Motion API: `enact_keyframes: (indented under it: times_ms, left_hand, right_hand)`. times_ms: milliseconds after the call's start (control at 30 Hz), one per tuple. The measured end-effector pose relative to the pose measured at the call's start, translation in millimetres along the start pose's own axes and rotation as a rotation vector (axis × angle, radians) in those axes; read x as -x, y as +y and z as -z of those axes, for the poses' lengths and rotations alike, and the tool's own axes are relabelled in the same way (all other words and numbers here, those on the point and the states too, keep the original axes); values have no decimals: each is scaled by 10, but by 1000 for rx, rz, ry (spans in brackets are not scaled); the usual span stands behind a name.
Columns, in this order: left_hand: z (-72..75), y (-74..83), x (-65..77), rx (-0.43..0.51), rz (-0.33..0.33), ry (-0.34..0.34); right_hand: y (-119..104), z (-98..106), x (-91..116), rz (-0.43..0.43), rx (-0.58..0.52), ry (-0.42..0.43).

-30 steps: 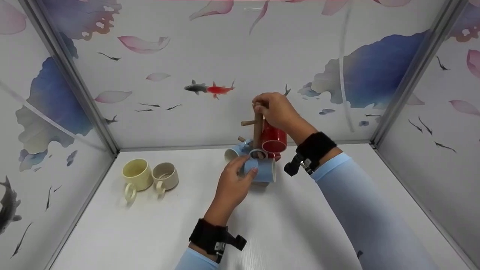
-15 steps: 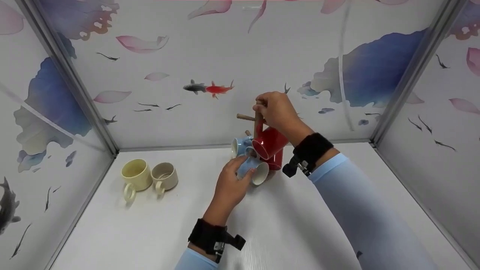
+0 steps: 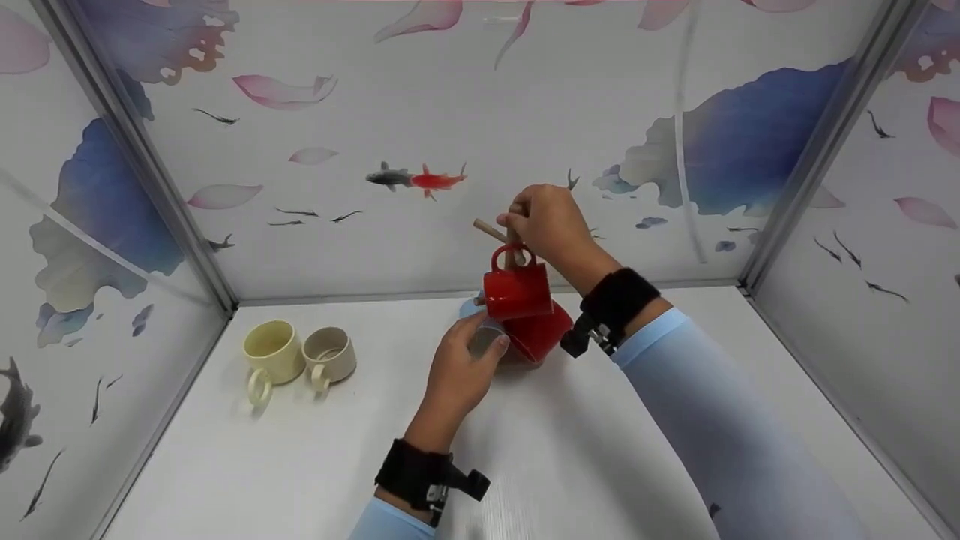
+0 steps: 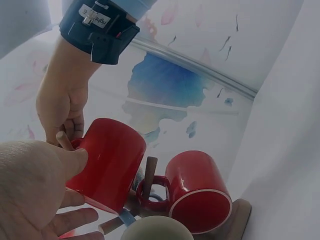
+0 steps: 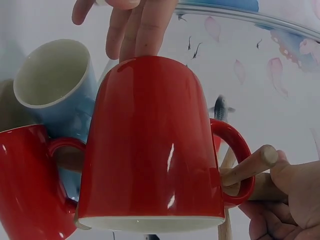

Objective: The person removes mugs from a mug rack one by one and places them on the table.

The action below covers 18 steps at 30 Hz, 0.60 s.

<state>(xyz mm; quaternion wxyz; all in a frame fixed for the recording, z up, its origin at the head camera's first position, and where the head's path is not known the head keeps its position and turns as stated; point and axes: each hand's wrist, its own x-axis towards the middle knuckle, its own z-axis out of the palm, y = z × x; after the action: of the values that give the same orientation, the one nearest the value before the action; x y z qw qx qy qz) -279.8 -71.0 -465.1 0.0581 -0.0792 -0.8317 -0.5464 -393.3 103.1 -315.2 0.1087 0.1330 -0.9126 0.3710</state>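
My right hand (image 3: 551, 223) pinches the top of a wooden mug tree, whose post (image 5: 269, 188) shows in the right wrist view. A red mug (image 3: 517, 292) hangs by its handle from an upper peg, facing me. Below it a second red mug (image 3: 544, 330) hangs tilted. A light blue mug (image 5: 75, 115) is on a lower peg, its pale inside visible; another blue one (image 3: 470, 306) is mostly hidden behind. Close to the mugs, my left hand (image 3: 459, 371) has its fingers spread and holds nothing; whether it touches a mug I cannot tell.
A yellow mug (image 3: 273, 350) and a beige mug (image 3: 331, 352) stand side by side on the left of the white table (image 3: 285, 465). Patterned panels surround the table, the back wall (image 3: 405, 247) close behind the mug tree. A bare upper peg (image 3: 489, 229) sticks out leftward.
The mug tree has turned under my right hand. Both red mugs swing from the right towards the front, and the blue mugs shift leftward and back. My left hand stays nearly still.
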Motion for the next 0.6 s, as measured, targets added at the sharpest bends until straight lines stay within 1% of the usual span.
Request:
enact_keyframes:
  times_ms: [267, 500, 600]
  left_hand:
    - [1, 24, 7, 0, 2, 0]
    - [9, 27, 7, -5, 43, 3]
    - [10, 25, 9, -4, 52, 5]
  right_hand:
    - [12, -6, 19, -13, -36, 32]
    - [31, -20, 4, -34, -57, 23]
    - [46, -36, 2, -21, -45, 34]
